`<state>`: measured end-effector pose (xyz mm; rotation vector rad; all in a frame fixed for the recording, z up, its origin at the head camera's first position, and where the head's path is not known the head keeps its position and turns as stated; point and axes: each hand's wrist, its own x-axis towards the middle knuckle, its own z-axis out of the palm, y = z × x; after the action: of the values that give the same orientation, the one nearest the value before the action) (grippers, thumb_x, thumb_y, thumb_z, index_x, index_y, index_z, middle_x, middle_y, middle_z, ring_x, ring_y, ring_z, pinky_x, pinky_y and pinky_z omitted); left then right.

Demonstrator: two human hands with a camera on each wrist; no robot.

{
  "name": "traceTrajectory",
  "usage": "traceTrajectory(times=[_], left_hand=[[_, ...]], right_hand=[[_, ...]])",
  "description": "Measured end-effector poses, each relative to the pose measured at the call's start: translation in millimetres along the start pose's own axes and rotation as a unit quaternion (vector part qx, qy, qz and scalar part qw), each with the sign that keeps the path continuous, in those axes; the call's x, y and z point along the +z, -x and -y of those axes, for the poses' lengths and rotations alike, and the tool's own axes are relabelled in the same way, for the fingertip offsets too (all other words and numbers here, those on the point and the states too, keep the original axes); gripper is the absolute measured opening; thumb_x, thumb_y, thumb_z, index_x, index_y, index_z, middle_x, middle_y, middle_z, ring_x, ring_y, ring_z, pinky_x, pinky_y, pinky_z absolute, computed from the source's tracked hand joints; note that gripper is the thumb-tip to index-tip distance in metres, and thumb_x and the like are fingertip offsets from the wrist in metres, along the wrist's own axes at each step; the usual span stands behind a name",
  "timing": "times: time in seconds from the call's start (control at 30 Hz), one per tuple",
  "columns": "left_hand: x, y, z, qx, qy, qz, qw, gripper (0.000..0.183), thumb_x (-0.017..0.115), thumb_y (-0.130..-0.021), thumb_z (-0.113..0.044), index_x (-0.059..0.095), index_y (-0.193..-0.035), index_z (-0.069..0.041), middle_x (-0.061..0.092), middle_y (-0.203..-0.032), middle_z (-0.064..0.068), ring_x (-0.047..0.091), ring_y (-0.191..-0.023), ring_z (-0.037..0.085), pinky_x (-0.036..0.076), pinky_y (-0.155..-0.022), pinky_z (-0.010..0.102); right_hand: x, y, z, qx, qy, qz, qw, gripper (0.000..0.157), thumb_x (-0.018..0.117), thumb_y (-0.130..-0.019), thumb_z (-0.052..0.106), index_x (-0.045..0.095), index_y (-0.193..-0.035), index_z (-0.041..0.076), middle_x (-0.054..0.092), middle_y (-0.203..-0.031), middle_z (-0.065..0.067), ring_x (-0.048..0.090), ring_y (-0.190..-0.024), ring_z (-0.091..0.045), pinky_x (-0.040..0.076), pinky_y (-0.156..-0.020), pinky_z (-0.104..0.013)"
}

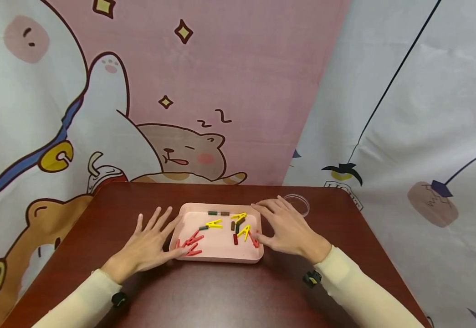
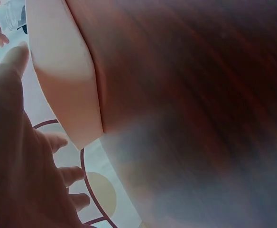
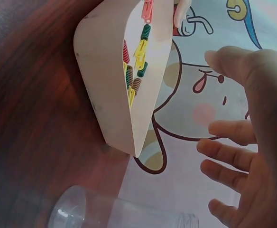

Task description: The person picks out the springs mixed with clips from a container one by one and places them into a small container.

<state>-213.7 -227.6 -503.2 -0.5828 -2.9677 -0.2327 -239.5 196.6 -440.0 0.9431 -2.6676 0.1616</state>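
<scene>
A shallow pink tray (image 1: 219,246) lies between my two hands. At its left side my left hand (image 1: 147,246) has its fingers spread, its thumb over the near left corner; whether it touches the rim I cannot tell. Across the tray, my right hand (image 1: 289,228) hovers by the right rim with fingers extended, holding nothing. Inside are several yellow clips (image 1: 243,231), several red clips (image 1: 192,239) toward the near left, and small coils that look like springs: dark green (image 1: 212,213), brown (image 1: 225,213) and red (image 1: 235,239). The right wrist view shows the coils' ridges (image 3: 145,32).
Behind my right hand a clear plastic jar (image 3: 74,209) stands on the dark red-brown table (image 1: 205,291), partly hidden in the head view. A cartoon-printed cloth (image 1: 242,68) hangs behind the table's far edge.
</scene>
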Motion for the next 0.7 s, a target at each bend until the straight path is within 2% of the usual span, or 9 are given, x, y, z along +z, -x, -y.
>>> traceTrajectory(times=[0.23,0.5,0.7], left_hand=[[2.9,1.7,1.7,-0.003,-0.002,0.012,0.9999,0.100,0.052,-0.089,-0.089,0.034,-0.169,-0.032,0.019,-0.181,0.007,0.014,-0.167,0.043,0.010,-0.124,0.082],[5.0,1.8,3.0,-0.004,0.018,0.023,0.9996,0.102,0.051,-0.089,-0.090,0.030,-0.170,-0.031,0.016,-0.181,0.008,0.010,-0.168,0.043,0.007,-0.124,0.082],[2.5,1.5,3.2,-0.002,0.015,0.035,0.9993,0.105,0.047,-0.088,-0.093,0.028,-0.171,-0.031,0.015,-0.181,0.008,0.009,-0.168,0.043,0.009,-0.124,0.081]], right_hand=[[2.0,-12.8,3.5,-0.022,-0.004,0.037,0.999,0.077,0.072,-0.090,0.068,0.064,-0.149,0.018,0.066,-0.140,0.000,0.059,-0.138,-0.023,0.033,-0.130,-0.056],[4.5,-21.2,6.8,-0.025,-0.011,0.065,0.997,0.076,0.070,-0.090,0.071,0.063,-0.149,0.025,0.065,-0.141,0.004,0.059,-0.134,-0.020,0.052,-0.114,-0.051],[6.8,-24.7,6.9,-0.033,-0.005,0.079,0.996,0.071,0.071,-0.090,0.071,0.067,-0.145,0.026,0.065,-0.139,0.006,0.059,-0.130,-0.017,0.052,-0.111,-0.048]])
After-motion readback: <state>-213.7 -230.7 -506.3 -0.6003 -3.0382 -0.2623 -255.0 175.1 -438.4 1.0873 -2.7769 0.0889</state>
